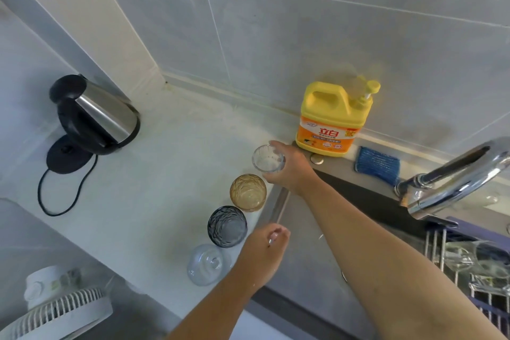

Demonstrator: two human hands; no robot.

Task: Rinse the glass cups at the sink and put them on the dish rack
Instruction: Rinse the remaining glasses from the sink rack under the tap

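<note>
- Nearby, your left hand [266,243] hovers loosely curled, holding nothing, beside the grey cup [227,226] on the desk [165,160].
- Beyond, the amber cup [248,192] stands upright.
- Farthest, your right hand [287,171] grips the clear cup [267,159] by the sink [303,229] corner.

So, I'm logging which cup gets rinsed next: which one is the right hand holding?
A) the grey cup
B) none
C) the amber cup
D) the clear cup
D: the right hand grips the clear cup by its side, while the amber cup and grey cup stand on the counter.
</note>
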